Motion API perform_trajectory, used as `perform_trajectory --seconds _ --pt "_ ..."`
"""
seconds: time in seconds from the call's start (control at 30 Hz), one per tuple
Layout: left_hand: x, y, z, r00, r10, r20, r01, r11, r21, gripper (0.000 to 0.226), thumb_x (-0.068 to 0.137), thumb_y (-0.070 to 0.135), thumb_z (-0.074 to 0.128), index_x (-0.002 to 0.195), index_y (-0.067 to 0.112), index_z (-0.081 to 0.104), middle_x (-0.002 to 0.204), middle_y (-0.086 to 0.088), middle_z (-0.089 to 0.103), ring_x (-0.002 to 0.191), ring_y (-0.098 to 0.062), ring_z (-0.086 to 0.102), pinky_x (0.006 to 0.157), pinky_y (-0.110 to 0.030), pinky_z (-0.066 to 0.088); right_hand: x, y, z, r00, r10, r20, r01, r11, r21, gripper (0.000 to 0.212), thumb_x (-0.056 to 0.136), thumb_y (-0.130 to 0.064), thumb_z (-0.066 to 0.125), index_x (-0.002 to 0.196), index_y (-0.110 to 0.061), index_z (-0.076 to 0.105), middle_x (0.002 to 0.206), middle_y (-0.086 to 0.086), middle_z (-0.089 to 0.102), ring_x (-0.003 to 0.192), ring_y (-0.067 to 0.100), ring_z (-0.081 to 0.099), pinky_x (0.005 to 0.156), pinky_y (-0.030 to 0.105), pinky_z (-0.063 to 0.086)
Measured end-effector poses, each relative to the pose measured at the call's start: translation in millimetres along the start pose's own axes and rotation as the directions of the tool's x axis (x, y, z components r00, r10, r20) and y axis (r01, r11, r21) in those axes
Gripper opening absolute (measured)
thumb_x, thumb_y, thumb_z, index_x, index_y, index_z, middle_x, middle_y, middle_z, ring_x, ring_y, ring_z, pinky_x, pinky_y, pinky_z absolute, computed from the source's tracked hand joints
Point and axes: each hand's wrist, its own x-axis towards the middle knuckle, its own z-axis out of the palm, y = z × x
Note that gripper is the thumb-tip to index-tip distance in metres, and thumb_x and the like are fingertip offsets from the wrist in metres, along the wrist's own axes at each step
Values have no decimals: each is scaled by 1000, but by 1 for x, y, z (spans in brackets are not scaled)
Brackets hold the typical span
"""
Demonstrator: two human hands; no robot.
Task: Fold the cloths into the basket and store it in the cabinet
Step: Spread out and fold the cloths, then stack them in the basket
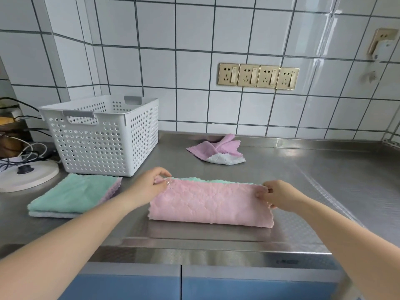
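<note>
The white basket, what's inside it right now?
Through the white basket holes and open top, no cloth shows; its floor is hidden by the near wall.

Two bare forearms enter from the lower corners of the head view, uncovered from the frame edge to the wrist, with no sleeve showing. The slender bare left hand [151, 182] and the slender bare right hand [279, 195] carry no visible glove, ring, watch or bracelet.
</note>
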Motion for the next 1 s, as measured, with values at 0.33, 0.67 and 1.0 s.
perform_trajectory --seconds 0.33,0.67,1.0 --pt "53 -16 26 998 -54 -18 55 997 57 31 90 16 56 121 21 56 92 3 59 78 -11 54 55 -5 33 47 4 8 998 44 -49 -51 988 -146 24 85 -29 60 66 -17 52 66 -3 58 67 17 53 52 25 35" --pt "77 -37 44 989 -148 11 143 965 220 28 91 26 54 119 26 55 118 -1 63 98 -17 60 78 -30 49 71 10 21 995 36 -93 -53 981 -185 24 85 -30 58 67 -16 51 67 0 60 72 24 57 55 27 37" --pt "50 23 79 973 151 176 -215 876 433 51 94 14 39 145 13 34 154 -2 28 143 -16 21 115 -30 15 52 -48 58 955 -275 -108 198 869 -454 49 95 -41 42 142 -26 36 153 1 27 140 20 24 111 38 21"
